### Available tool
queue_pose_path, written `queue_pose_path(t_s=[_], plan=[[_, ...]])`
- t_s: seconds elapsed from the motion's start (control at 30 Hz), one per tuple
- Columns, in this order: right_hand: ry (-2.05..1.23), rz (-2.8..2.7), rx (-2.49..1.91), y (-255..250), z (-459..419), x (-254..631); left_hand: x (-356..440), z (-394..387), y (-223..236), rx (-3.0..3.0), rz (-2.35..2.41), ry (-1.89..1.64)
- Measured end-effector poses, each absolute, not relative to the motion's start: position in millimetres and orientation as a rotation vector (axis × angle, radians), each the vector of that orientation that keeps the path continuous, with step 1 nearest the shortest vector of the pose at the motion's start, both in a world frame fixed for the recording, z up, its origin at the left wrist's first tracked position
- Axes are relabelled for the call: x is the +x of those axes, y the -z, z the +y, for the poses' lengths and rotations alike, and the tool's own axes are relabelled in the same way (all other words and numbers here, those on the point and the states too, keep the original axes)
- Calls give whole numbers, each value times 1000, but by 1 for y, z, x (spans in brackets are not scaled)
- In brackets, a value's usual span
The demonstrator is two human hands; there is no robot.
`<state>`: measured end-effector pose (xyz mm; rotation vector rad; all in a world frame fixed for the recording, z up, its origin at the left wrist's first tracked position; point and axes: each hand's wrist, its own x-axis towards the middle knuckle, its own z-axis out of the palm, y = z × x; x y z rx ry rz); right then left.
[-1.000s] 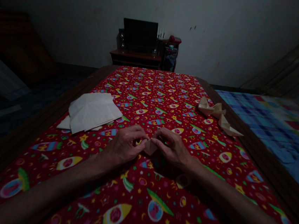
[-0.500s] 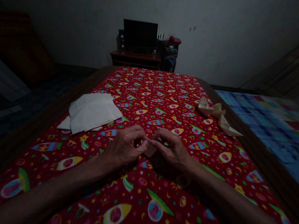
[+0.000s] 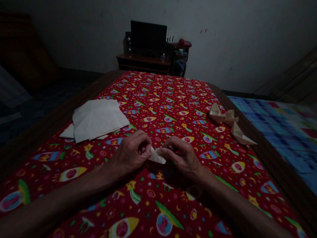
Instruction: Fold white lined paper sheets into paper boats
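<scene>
A small folded piece of paper (image 3: 157, 157), pale and pointed, is held between my two hands above the red patterned cloth (image 3: 165, 194). My left hand (image 3: 135, 150) pinches its left end between thumb and fingers. On the other side, my right hand (image 3: 181, 155) grips its right edge with thumb and curled fingers. Part of the paper is hidden behind the fingertips. To the left lies a stack of white paper sheets (image 3: 99, 119), creased on top. Several folded paper shapes (image 3: 237, 132) rest near the right edge of the cloth.
The cloth covers a long wooden table whose dark edge (image 3: 259, 147) shows on the right. Beyond its far end stand a monitor (image 3: 147, 35) and speakers on a wooden desk (image 3: 144, 61). A blue checked sheet (image 3: 256, 124) is spread on the right.
The paper between my hands has been turned and now shows a wider, paler face slanting down to the right. My left hand has shifted slightly leftward, and the hands are a little further apart.
</scene>
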<state>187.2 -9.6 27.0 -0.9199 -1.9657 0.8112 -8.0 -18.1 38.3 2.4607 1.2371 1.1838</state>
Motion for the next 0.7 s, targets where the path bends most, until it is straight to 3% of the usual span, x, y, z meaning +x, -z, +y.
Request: queue_pose_path(t_s=[0.27,0.47,0.7], plan=[[-796,-1982,-906,-23,-9,188,-11,-25,-29,2522,1321,-1045],[-683,-2053,-829,-26,-11,187,-15,-25,-23,2577,992,-1049],[-633,-2107,-790,-20,-11,190,-13,-32,-31,2536,994,-999]])
